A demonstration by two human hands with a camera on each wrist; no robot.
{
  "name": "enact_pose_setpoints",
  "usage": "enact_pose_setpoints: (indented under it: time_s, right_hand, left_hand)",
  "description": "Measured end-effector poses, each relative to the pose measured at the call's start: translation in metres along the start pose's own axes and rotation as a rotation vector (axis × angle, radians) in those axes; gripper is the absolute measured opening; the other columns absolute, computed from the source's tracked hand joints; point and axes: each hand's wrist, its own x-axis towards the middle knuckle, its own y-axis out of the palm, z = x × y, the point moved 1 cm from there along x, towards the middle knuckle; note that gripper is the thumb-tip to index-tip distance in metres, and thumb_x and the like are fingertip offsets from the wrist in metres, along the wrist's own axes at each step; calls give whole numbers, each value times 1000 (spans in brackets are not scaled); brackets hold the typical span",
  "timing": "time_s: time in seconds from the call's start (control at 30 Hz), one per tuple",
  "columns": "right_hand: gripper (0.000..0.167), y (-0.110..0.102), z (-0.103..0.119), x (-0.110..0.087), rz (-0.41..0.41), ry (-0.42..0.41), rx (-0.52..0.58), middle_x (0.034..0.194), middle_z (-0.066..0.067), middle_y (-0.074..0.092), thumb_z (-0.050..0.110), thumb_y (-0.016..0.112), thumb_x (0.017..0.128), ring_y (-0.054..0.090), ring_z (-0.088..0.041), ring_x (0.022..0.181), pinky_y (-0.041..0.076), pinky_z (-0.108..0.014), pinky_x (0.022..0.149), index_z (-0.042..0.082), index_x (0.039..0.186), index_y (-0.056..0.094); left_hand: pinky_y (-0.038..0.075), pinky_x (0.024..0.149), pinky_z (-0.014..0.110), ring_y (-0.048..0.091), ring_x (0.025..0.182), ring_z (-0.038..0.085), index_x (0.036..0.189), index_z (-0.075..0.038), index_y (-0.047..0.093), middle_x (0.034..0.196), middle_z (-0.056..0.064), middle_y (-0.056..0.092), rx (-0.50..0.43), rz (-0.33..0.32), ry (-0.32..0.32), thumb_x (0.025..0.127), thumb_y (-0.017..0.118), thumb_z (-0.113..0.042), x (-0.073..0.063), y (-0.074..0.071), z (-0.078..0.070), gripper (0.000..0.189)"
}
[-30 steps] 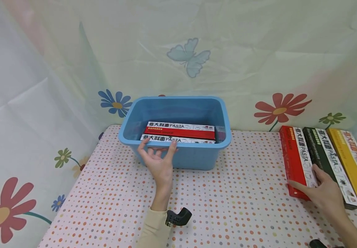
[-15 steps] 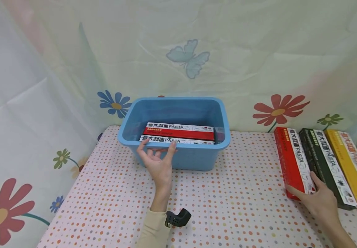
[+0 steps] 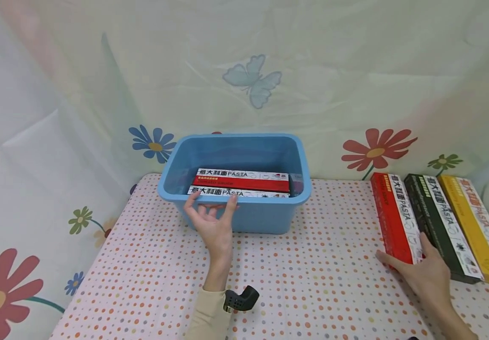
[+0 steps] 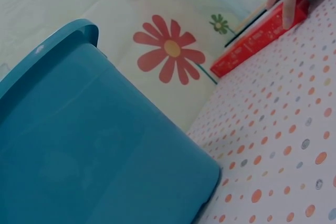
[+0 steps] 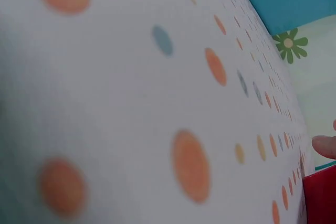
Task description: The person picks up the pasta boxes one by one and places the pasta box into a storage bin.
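The left hand (image 3: 212, 222) steadied the blue bin (image 3: 235, 182) at its near rim, fingers spread and relaxed against it, while two pasta boxes (image 3: 239, 183) already lay inside. The right hand (image 3: 424, 274) rested at the near end of the red pasta box (image 3: 393, 222) on the worktop (image 3: 312, 283), thumb along its left edge, fingers seemingly just closing on it. The step in hand looked like taking up that box; next it would need a firm grip and a lift across into the bin.

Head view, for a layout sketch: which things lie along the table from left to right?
Left hand → blue bin → red pasta box → black pasta box → yellow pasta box. The right hand overlaps the red and black boxes, so it is left out.
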Motion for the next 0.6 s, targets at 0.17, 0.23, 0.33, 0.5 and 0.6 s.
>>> enact_pose_setpoints:
  time_s: [0.17, 0.23, 0.33, 0.5, 0.6]
  right_hand:
    - [109, 1, 0, 1, -36, -23, 41, 169, -32, 10, 30, 76, 94, 19, -54, 150, 25, -72, 121, 6, 165, -4]
    - [104, 1, 1, 1, -49, -24, 55, 168, -31, 12, 22, 73, 95, 20, -54, 150, 26, -72, 121, 7, 166, -1]
    - [100, 0, 1, 1, -57, -11, 75, 169, -30, 13, 20, 71, 96, 20, -54, 150, 26, -72, 121, 10, 166, 1]
    - [98, -2, 1, -1, -26, 11, 116, 170, -28, 10, 26, 70, 99, 18, -53, 151, 24, -73, 121, 15, 167, 1]
    - [98, -6, 4, -4, -4, 2, 130, 171, -27, 9, 28, 70, 99, 18, -53, 151, 24, -74, 120, 17, 167, 1]
  left_hand:
    - [67, 78, 42, 70, 97, 30, 143, -11, 31, 132, 21, 55, -5, 1, 12, 88, 80, 5, 1, -1, 0, 75]
    - [67, 79, 41, 70, 97, 30, 143, -10, 31, 132, 21, 55, -4, 3, 13, 88, 80, 6, 1, 0, 0, 76]
    - [67, 79, 41, 70, 98, 31, 143, -10, 31, 131, 21, 55, 0, 5, 14, 87, 80, 6, 0, 0, 0, 76]
    - [67, 79, 42, 70, 98, 31, 143, -10, 31, 133, 22, 54, 2, 5, 14, 88, 80, 5, 1, 0, 0, 76]
    - [67, 79, 42, 70, 98, 30, 143, -11, 31, 134, 22, 54, 6, 4, 10, 88, 80, 4, 1, 0, 0, 75]
